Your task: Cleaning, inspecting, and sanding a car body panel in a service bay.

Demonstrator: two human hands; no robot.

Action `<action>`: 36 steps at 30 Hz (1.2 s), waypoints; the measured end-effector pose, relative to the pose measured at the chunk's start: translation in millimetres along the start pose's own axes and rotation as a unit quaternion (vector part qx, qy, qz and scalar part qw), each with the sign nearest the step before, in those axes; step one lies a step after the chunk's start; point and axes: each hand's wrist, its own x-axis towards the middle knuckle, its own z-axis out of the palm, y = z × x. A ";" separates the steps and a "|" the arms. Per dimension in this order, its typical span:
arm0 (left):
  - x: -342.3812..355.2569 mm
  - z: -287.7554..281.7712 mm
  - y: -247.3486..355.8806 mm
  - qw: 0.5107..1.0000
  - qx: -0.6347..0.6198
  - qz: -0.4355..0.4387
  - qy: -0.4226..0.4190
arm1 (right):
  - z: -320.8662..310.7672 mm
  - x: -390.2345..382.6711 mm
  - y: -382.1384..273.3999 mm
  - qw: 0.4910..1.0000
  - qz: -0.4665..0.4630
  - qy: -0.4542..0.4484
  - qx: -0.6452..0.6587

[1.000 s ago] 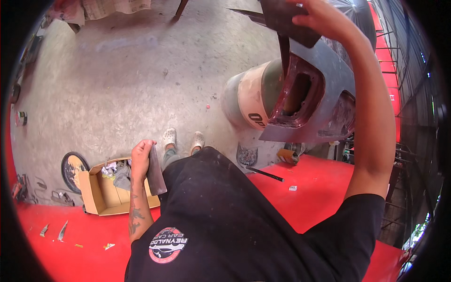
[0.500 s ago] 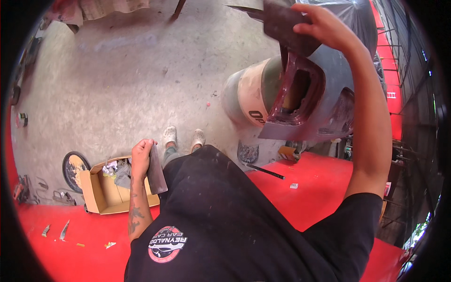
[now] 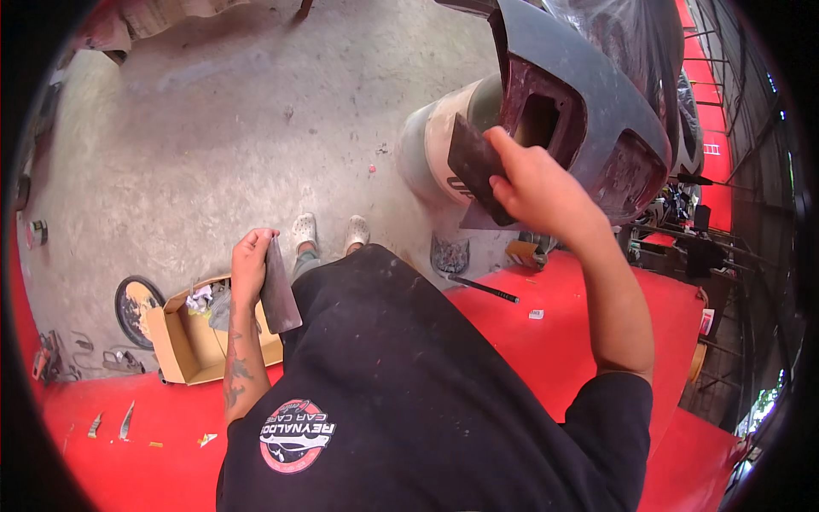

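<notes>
A grey car bumper (image 3: 610, 98) with dark red inner edges and cut-out openings rests at the upper right, partly over a drum (image 3: 418, 158) with a pale band. My right hand (image 3: 546, 196) is closed on a dark, flat rectangular sandpaper sheet (image 3: 474, 166), held in front of the bumper's near end; whether it touches the bumper I cannot tell. Low at my left side, my left hand (image 3: 249, 266) pinches a second dark grey sandpaper sheet (image 3: 278, 292) by its upper edge, and this one hangs down beside my shirt.
An open cardboard box (image 3: 175, 341) with crumpled rags stands on the floor at left, beside a round black-rimmed lid (image 3: 136, 309). A dark bucket (image 3: 450, 254) and a black rod (image 3: 485, 288) lie near the drum. Clear plastic (image 3: 627, 34) drapes behind the bumper.
My right hand has come down and toward me with its sheet, from above the bumper to its near end, uncovering the bumper's top. My left hand stays nearly where it was.
</notes>
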 end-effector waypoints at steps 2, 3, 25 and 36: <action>2.7 6.1 10.2 0.999 0.027 0.026 -0.020 | 14.8 -8.1 -4.2 0.994 0.048 -0.020 -0.100; 3.5 8.1 13.5 0.999 0.028 0.024 -0.020 | 15.8 -11.8 -6.4 0.994 0.048 -0.022 -0.098; 14.0 -16.9 0.6 0.998 0.035 0.026 -0.037 | 74.1 -61.5 26.5 0.966 0.074 0.207 0.137; 15.4 -11.9 28.6 0.993 -0.106 -0.045 -0.005 | 134.7 -61.9 3.8 0.878 0.110 0.249 0.394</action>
